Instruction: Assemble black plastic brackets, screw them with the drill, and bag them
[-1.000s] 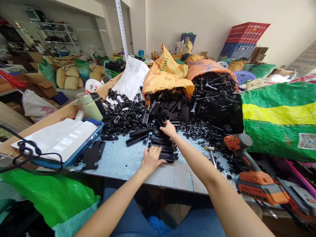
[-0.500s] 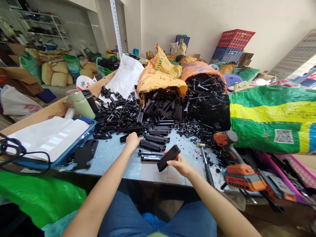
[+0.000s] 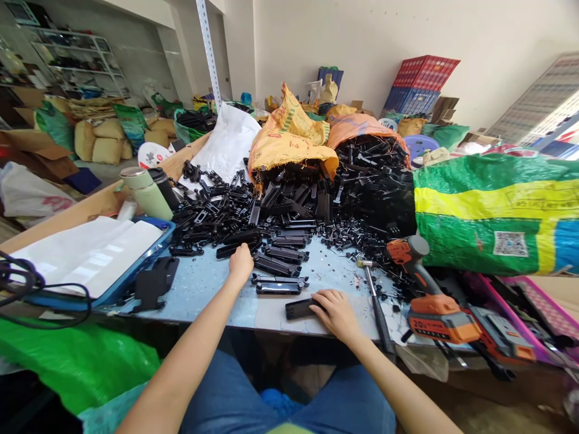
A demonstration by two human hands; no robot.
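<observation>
The blue table (image 3: 194, 286) was backed, beyond the hammer (image 3: 379, 313), by a yellow sack (image 3: 294, 144) and a pale wall (image 3: 362, 48). To the hammer's left, a black case (image 3: 298, 309) was laid near the table's front edge, its right end covered by the right hand (image 3: 337, 313), fingers slightly spread; whether it was gripped could not be told. Farther left of the hammer, the left hand (image 3: 241, 264) was curled beside a row of black bars (image 3: 281, 269), its hold hidden. Blue surface was seen between row and hammer; the hammer's right was crowded by a drill (image 3: 429, 301)
</observation>
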